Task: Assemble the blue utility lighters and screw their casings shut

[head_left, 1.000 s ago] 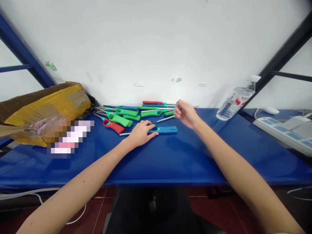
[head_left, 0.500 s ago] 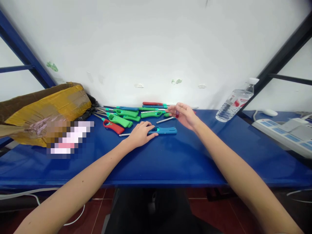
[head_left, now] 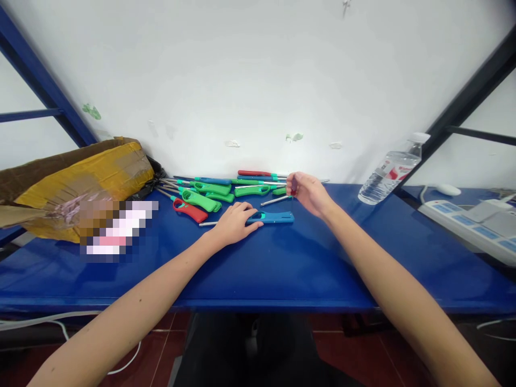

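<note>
My left hand (head_left: 235, 223) rests on a blue lighter (head_left: 276, 217) that lies flat on the blue table, its metal tube pointing left. Thumb and fingers lie around the trigger end. Raised a little above the table to the right, my right hand (head_left: 307, 192) has its fingers curled round a small dark red item (head_left: 294, 187), too small to name. Behind my hands lies a pile of long lighters: green ones (head_left: 201, 200), a red one (head_left: 190, 209) at the left and another red one (head_left: 253, 173) by the wall.
A taped cardboard box (head_left: 86, 183) stands at the left, with a blurred packet beside it. At the right are a water bottle (head_left: 390, 169) and a white power strip (head_left: 470, 223). The table's front edge (head_left: 274, 303) runs below my forearms.
My right hand's fingers have curled in more around the red item. The left hand stays on the blue lighter. The whole view has shifted slightly.
</note>
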The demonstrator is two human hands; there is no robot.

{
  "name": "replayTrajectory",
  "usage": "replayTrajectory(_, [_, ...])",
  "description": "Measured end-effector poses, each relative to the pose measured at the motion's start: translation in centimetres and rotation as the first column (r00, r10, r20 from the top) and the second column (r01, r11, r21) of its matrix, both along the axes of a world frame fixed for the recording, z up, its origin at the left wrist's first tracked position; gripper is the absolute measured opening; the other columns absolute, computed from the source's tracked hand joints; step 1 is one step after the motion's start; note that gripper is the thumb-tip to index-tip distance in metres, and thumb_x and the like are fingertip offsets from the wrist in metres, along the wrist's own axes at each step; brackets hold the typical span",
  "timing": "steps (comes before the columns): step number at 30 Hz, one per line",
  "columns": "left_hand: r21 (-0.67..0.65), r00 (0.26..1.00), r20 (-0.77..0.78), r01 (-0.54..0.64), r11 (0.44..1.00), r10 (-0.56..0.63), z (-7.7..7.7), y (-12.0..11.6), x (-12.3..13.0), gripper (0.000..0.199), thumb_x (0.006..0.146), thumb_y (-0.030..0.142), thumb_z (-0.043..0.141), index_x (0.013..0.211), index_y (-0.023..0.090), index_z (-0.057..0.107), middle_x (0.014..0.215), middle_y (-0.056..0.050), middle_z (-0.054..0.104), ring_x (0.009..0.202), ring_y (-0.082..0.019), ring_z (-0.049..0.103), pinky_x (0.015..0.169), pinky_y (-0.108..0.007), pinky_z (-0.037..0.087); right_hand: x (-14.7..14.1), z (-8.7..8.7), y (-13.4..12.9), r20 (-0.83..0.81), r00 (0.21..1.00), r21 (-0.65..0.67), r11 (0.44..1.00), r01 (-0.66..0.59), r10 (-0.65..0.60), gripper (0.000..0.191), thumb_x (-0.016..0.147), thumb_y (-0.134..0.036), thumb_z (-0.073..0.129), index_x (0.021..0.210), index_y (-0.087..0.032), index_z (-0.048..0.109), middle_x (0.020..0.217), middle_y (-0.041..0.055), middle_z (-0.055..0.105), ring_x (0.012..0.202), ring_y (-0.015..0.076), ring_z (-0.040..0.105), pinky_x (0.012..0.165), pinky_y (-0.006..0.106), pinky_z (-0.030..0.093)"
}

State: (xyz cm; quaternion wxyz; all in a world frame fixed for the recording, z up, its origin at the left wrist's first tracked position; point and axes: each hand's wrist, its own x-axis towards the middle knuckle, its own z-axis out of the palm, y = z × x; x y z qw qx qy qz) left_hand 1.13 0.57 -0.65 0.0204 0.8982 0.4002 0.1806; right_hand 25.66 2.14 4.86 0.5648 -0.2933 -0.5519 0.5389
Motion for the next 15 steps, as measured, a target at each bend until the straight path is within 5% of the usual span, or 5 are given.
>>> replayTrajectory(5, [-0.012, 0.999, -0.005, 0.042, 0.999, -0.042, 0.1, 0.0, -0.3, 0.048, 0.096, 0.044, 0.049, 0.135, 0.019, 0.056, 0.127, -0.013, 0.058, 0.116, -0.028, 0.053, 0.102, -0.043, 0.044, -1.2, 0.0, -0.8, -0.008, 0.998, 0.049, 0.997, 0.063, -0.063, 0.036, 0.061, -0.044, 0.088, 0.071, -0.021, 0.063, 0.089, 0.0026, 0.067, 0.085, 0.0179, 0.064, 0.075, 0.032, 0.052])
replayTrajectory(10, [-0.027, 0.999, 0.007, 0.050, 0.998, -0.050, 0.2, -0.1, -0.3, 0.048, 0.097, 0.043, 0.049, 0.138, 0.020, 0.055, 0.125, -0.013, 0.059, 0.114, -0.027, 0.054, 0.101, -0.042, 0.044, -1.8, 0.1, -1.3, -0.032, 0.999, 0.002, 1.000, -0.023, 0.023, 0.039, 0.065, -0.045, 0.087, 0.075, -0.023, 0.056, 0.058, -0.0068, 0.049, 0.055, 0.0104, 0.050, 0.059, 0.026, 0.045])
replayTrajectory(15, [-0.040, 0.999, 0.009, 0.048, 0.998, -0.047, 0.1, 0.0, -0.4, 0.045, 0.097, 0.045, 0.047, 0.135, 0.021, 0.058, 0.124, -0.012, 0.059, 0.113, -0.027, 0.054, 0.101, -0.042, 0.044, -1.3, 0.3, -0.9, -0.057, 0.998, -0.063, 0.997, -0.044, 0.040, 0.040, 0.078, -0.062, 0.069, 0.075, -0.023, 0.060, 0.057, -0.0065, 0.032, 0.050, 0.0108, 0.036, 0.056, 0.028, 0.043])
